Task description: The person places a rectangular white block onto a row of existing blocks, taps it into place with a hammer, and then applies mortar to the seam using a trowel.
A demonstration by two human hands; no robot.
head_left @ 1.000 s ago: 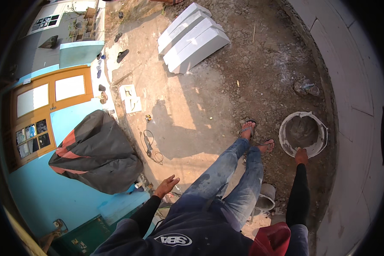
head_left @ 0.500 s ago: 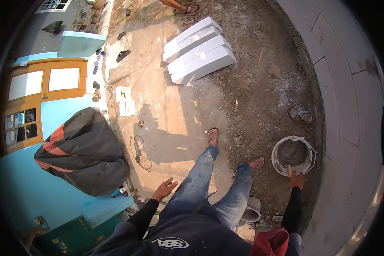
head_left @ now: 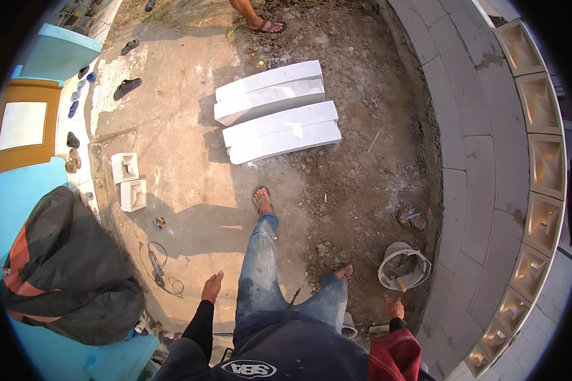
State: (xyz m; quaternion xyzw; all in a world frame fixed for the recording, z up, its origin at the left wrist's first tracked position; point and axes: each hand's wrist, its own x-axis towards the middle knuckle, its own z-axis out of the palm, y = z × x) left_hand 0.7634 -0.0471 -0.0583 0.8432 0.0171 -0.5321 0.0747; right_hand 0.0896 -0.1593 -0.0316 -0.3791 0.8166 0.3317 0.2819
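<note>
My right hand is just below a white bucket on the bare soil, its fingers loosely apart with nothing in them. Grey wet mortar lies inside the bucket. A short wooden handle sticks up at the bucket's near rim, a small gap from my fingertips. The tool's head is hidden. My left hand hangs beside my left thigh, holding nothing, fingers stretched forward. A corded power tool lies on the concrete to its left.
White blocks lie ahead in two pairs. A block wall topped with hollow vent blocks bounds the right. At left are a dark cover and two vent blocks. Another person's sandalled foot stands at the far side.
My right hand has let go of the wooden handle and drawn back from the bucket. The handle stays in the bucket. The view has shifted, showing more of the right wall's top.
</note>
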